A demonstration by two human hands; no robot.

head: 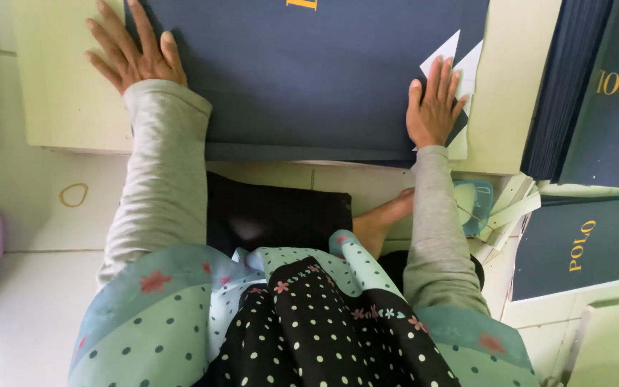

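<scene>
A large dark navy sheet point(309, 72) with gold lettering at its far edge is laid flat on a pale board, its near edge overhanging slightly. Small white triangular paper pieces point(460, 57) are seen at its right side, partly tucked against the navy surface, points directed far-right

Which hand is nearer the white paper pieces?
Right. The right hand lies on the white paper pieces; the left hand rests at the navy sheet's far left edge.
</scene>
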